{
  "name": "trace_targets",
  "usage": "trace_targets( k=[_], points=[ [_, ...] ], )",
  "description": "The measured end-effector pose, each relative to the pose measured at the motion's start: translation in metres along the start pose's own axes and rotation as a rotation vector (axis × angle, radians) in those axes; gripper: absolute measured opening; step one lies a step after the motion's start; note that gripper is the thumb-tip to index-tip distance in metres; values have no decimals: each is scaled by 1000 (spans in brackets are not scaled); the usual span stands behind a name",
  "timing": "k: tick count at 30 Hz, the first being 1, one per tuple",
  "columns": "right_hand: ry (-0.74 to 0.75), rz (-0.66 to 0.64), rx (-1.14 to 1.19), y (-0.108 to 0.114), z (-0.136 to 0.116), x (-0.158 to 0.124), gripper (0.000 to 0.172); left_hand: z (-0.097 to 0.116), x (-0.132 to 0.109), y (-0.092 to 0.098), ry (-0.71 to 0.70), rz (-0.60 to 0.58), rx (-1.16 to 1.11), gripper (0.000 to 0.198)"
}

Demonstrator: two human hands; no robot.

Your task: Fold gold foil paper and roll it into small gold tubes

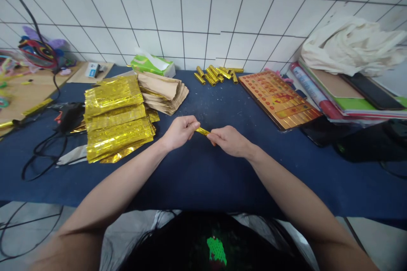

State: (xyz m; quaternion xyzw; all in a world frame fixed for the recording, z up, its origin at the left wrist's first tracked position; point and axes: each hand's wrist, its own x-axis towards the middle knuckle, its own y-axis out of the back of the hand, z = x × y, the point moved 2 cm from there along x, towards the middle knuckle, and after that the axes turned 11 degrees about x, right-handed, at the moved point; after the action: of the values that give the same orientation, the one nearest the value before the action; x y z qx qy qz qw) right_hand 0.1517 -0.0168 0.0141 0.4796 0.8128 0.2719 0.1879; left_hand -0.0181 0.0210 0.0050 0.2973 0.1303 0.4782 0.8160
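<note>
Between my two hands a thin roll of gold foil paper [202, 131] is held just above the blue cloth. My left hand [181, 132] pinches its left end, and my right hand [229, 140] grips the right end, so only the middle shows. To the left lies a stack of shiny gold foil sheets [117, 123]. Brown paper sheets [163, 91] are piled beside and partly behind it. Several finished-looking gold rolls [214, 75] lie in a loose heap at the back, near the tiled wall.
A green tissue pack [152, 64] stands behind the brown paper. Black cables [41, 152] and an adapter [70, 117] lie at the left. On the right are a red-and-gold printed board [281, 99], stacked books [337, 89] and a white cloth bag [352, 46].
</note>
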Motion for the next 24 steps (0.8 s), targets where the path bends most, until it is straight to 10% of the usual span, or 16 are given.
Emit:
trace_targets(
  k=[11, 16, 24],
  points=[
    [131, 188, -606, -11, 6, -1, 38, -8, 1, -5, 247, -83, -427, 29],
    [8, 151, -350, -10, 8, 2, 38, -5, 1, -6, 176, -73, -313, 6],
    [-74, 93, 109, -14, 8, 5, 34, 0, -3, -8, 102, -112, -55, 21]
  ],
)
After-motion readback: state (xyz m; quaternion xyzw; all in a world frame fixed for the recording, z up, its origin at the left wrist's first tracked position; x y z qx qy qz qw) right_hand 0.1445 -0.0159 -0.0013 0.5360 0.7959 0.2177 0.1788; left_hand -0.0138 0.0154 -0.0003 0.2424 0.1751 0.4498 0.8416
